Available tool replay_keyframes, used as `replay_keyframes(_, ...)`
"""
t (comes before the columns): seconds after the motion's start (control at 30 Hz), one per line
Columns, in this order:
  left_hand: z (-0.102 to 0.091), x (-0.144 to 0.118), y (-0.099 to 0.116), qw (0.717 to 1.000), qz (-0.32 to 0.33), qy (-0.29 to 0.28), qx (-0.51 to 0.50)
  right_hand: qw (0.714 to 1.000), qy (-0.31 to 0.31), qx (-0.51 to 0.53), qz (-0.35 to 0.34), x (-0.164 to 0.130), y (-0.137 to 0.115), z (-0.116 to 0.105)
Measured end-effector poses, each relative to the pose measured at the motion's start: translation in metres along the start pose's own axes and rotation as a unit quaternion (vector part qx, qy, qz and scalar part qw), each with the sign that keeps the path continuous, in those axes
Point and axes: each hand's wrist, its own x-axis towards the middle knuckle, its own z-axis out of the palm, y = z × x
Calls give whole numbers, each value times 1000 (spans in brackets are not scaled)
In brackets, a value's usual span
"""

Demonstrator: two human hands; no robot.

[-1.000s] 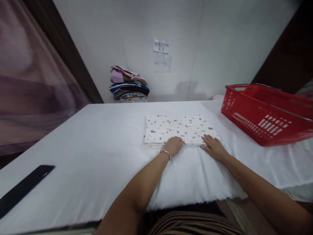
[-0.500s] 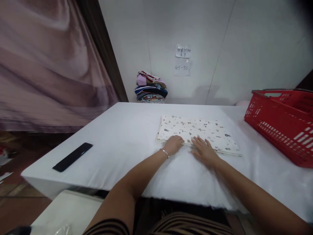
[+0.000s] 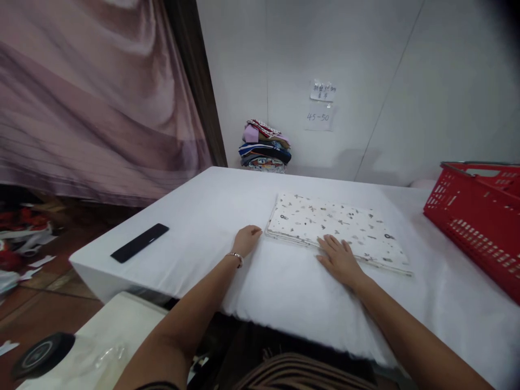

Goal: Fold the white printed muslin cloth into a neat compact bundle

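Note:
A folded white cloth [image 3: 325, 225] printed with small grey and brown motifs lies flat on the white-covered table, its layers showing along the near edge. My right hand [image 3: 341, 261] rests open on that near edge, fingers spread over the cloth and thumb apart on the table cover. Just left of the cloth's near left corner is my left hand [image 3: 246, 241], wearing a bracelet at the wrist. Its fingers are bent and pressed together, and I see nothing in them. A narrow gap appears between the fingertips and the corner.
On the table [image 3: 227, 203] a flat black object [image 3: 140, 243] lies at the left. A red plastic basket [image 3: 475, 227] stands at the right. Folded fabrics [image 3: 266, 149] are stacked by the wall, below paper signs [image 3: 319, 116]. A pinkish curtain [image 3: 101, 108] hangs at the left.
My left hand has moved left along the near edge, off the cloth to beside its corner. My right hand stays on the cloth. The camera view has shifted left.

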Motion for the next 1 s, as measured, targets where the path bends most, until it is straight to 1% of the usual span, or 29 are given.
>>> replay_keyframes(0.1,8,-1,9,1000,-12,-15,-7,1000,-2,17,-21,11,-12,-10)
replay_keyframes(0.23,15,2,17,999,-34,-14,-10,996,21,56,-72,40,-38,-19)
replay_keyframes(0.33,18,0,18,999,-42,-3,-11,988,34,95,-120,67,-61,-19)
replay_keyframes(0.4,21,-3,17,999,-40,7,-12,984,35,112,-137,83,-77,-17)
replay_keyframes(0.53,26,-8,14,1000,-10,21,-9,986,50,103,-122,109,-102,-10)
replay_keyframes(0.63,29,-7,11,999,17,29,3,989,43,91,-110,120,-111,-4)
replay_keyframes(0.7,30,-6,10,999,18,31,0,989,32,104,-103,123,-113,1)
replay_keyframes(0.77,30,-4,10,999,10,33,-8,986,33,141,-87,125,-112,5)
replay_keyframes(0.9,29,-2,10,999,-10,29,-14,971,63,229,-40,126,-109,12)
replay_keyframes(1.0,28,-1,10,1000,-1,24,-16,958,86,272,-15,127,-108,14)
